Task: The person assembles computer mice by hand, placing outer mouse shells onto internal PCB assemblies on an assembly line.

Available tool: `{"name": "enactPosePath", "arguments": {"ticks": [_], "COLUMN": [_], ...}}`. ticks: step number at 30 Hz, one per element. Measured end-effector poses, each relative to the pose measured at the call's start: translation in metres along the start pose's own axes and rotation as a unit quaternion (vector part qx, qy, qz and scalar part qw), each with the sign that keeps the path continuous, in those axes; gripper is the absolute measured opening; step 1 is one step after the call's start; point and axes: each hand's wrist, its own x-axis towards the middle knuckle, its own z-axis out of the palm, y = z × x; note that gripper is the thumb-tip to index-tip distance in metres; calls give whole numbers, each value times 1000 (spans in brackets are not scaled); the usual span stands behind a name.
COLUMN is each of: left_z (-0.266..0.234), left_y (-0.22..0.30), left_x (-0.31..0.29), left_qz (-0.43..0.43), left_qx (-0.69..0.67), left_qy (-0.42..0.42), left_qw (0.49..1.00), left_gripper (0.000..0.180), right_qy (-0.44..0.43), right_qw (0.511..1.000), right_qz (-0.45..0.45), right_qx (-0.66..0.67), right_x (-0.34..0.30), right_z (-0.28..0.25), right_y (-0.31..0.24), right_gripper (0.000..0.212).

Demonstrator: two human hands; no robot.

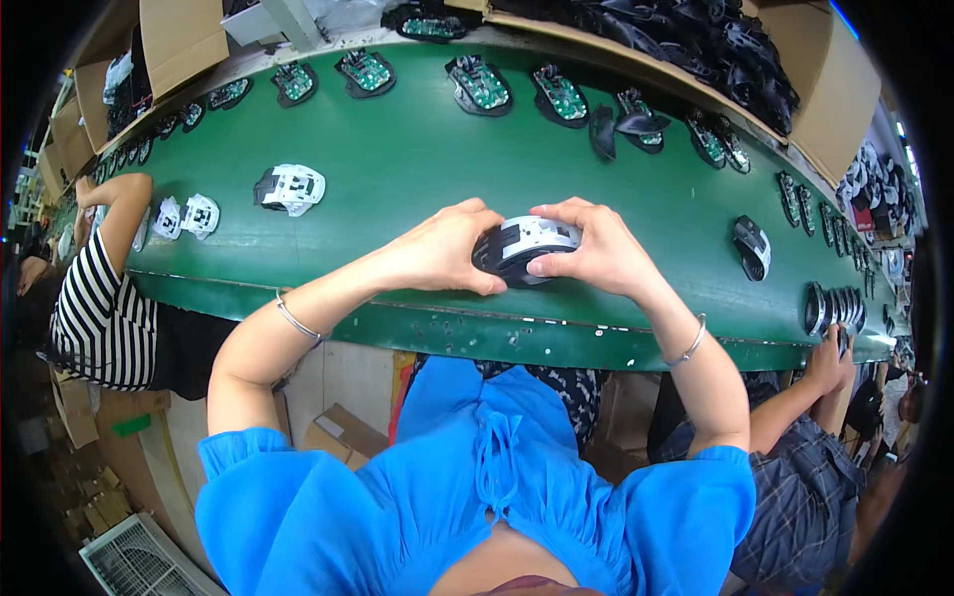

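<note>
Between my two hands is a computer mouse [527, 243] with a black lower body and a white top frame, held just over the near part of the green bench. My left hand [457, 248] grips its left end, fingers behind and thumb in front. The right end is pinched by my right hand [586, 243], its thumb pressed on the near side and its fingers over the top. The underside of the mouse is hidden from view. A white mouse shell [289, 189] lies to the left, and another black and white mouse [752, 247] rests to the right.
Along the far edge of the green bench [417, 149] stand several mouse bases with green circuit boards [480, 84]. A cardboard box [830, 84] of black parts is behind them. Co-workers sit on both sides, one in a striped shirt [104, 318], one in a plaid shirt [810, 497].
</note>
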Motion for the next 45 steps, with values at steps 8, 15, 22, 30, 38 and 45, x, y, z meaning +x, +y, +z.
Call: {"name": "enactPosePath", "arguments": {"ticks": [8,15,22,30,38,45], "left_z": [-6,8,-25,-142,-95,-29], "left_y": [-17,11,20,-102,-34,-9], "left_x": [32,24,-60,-112,-46,-32], "left_qz": [30,102,106,-115,-35,-5], "left_qx": [-34,61,176,305,-305,-630], "left_qy": [-6,-25,160,113,179,145], "left_qw": [999,993,965,938,935,763], "left_gripper": [56,63,76,78,58,48], "right_qy": [14,94,350,472,370,369], "right_qw": [998,988,893,774,886,877], "right_qz": [33,-68,-24,167,107,69], "right_qx": [43,-105,-281,-389,-258,-300], "right_x": [7,-40,-84,-73,36,31], "right_z": [1,16,5,-52,-67,-63], "right_y": [15,11,40,64,26,53], "right_gripper": [60,57,61,64,35,18]}}
